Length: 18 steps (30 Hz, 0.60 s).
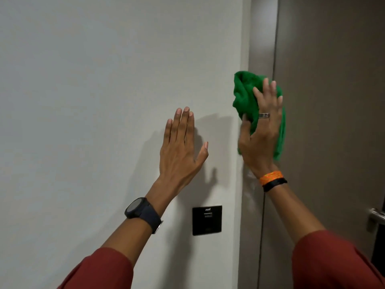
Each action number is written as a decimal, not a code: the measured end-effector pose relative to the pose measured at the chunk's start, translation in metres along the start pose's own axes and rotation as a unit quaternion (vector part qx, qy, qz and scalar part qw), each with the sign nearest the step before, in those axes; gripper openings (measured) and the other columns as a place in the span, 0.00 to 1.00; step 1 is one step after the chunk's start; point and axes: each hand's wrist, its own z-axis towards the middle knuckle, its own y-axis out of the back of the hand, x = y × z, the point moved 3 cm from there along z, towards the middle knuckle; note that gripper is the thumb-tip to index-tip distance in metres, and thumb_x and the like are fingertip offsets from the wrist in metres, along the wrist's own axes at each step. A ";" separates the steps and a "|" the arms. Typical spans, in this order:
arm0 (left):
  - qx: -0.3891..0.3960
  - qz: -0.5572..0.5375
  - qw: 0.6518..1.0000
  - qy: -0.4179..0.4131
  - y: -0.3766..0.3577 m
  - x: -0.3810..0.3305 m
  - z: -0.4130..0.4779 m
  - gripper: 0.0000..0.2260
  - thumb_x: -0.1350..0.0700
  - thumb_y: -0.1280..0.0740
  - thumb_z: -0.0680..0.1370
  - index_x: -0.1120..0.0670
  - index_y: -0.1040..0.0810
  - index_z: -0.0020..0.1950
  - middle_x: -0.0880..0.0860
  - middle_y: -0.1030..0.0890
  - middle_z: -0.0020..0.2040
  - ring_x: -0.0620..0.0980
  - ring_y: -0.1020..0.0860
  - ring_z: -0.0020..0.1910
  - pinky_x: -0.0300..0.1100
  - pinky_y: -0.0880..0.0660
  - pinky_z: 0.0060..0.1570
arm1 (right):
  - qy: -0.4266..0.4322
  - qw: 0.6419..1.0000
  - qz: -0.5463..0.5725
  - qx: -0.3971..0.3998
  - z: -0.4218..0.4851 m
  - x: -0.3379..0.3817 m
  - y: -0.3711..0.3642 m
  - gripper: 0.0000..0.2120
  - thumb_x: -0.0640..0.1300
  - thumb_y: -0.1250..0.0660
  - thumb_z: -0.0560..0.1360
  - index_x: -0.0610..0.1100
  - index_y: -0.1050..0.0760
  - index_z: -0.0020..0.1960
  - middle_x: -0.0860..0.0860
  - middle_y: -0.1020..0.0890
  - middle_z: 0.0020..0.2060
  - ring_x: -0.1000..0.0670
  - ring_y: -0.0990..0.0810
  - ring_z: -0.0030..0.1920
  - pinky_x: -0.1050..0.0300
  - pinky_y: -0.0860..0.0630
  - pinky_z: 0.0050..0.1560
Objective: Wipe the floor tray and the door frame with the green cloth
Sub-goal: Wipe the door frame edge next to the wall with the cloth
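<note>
My right hand (261,132) presses the crumpled green cloth (243,94) flat against the grey-brown door frame (260,38), right at the corner where the frame meets the white wall. The thumb curls over the cloth's left edge and the fingers spread over its middle. Left of it, my left hand (181,147) lies flat on the white wall (104,80) with fingers straight and together, holding nothing. The floor tray is out of sight.
A black card-slot panel (206,220) is fixed to the wall below my left hand. The brown door (333,101) fills the right side, and its metal handle (375,220) sticks out at the right edge.
</note>
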 end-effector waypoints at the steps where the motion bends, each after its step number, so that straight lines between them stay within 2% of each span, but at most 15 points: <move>1: -0.002 -0.006 1.000 -0.006 -0.007 -0.004 0.004 0.34 0.43 0.47 0.85 0.63 0.48 0.84 0.59 0.47 0.85 0.57 0.51 0.85 0.53 0.54 0.84 | -0.014 0.998 -0.010 0.057 -0.005 -0.013 -0.003 0.31 0.36 0.34 0.77 0.38 0.35 0.79 0.38 0.39 0.83 0.38 0.45 0.85 0.37 0.53 0.86; 3: 0.004 -0.012 1.000 -0.014 -0.023 -0.008 0.008 0.34 0.43 0.48 0.85 0.62 0.47 0.84 0.59 0.47 0.85 0.56 0.51 0.85 0.53 0.54 0.84 | -0.053 0.980 -0.039 0.185 -0.028 -0.041 -0.012 0.34 0.50 0.33 0.78 0.42 0.37 0.81 0.42 0.48 0.85 0.42 0.54 0.86 0.36 0.59 0.85; 5: 0.022 -0.010 0.999 -0.022 -0.041 -0.009 0.011 0.34 0.42 0.49 0.85 0.62 0.48 0.85 0.59 0.47 0.86 0.55 0.52 0.85 0.54 0.53 0.84 | -0.056 0.969 -0.067 0.233 -0.046 -0.061 -0.022 0.33 0.60 0.38 0.80 0.44 0.34 0.79 0.44 0.51 0.86 0.45 0.56 0.86 0.37 0.61 0.85; 7: 0.036 -0.005 0.999 -0.031 -0.059 -0.007 0.014 0.34 0.42 0.49 0.85 0.61 0.49 0.85 0.58 0.48 0.86 0.54 0.52 0.85 0.55 0.52 0.84 | -0.047 0.978 -0.072 0.191 -0.048 -0.070 -0.029 0.28 0.59 0.40 0.82 0.44 0.29 0.75 0.44 0.48 0.86 0.45 0.53 0.86 0.39 0.59 0.86; 9: 0.032 0.002 0.999 -0.038 -0.075 -0.004 0.017 0.35 0.43 0.47 0.84 0.61 0.49 0.85 0.58 0.49 0.86 0.54 0.53 0.85 0.55 0.52 0.84 | -0.046 0.987 -0.083 0.127 -0.043 -0.074 -0.038 0.25 0.55 0.37 0.83 0.44 0.33 0.75 0.42 0.44 0.85 0.43 0.49 0.86 0.38 0.55 0.86; 12: -0.004 0.042 0.998 -0.045 -0.092 -0.001 0.019 0.36 0.41 0.45 0.84 0.61 0.49 0.85 0.58 0.49 0.86 0.56 0.53 0.85 0.54 0.54 0.84 | -0.032 0.987 -0.129 0.085 -0.027 -0.079 -0.051 0.35 0.52 0.36 0.82 0.41 0.44 0.83 0.41 0.42 0.84 0.41 0.46 0.85 0.37 0.50 0.85; 18: -0.050 0.083 0.994 -0.044 -0.105 -0.005 0.019 0.38 0.39 0.45 0.84 0.62 0.49 0.85 0.60 0.49 0.86 0.58 0.52 0.85 0.55 0.56 0.84 | -0.021 0.987 -0.143 0.077 0.003 -0.083 -0.059 0.37 0.52 0.38 0.81 0.40 0.46 0.84 0.42 0.43 0.85 0.42 0.47 0.85 0.40 0.53 0.86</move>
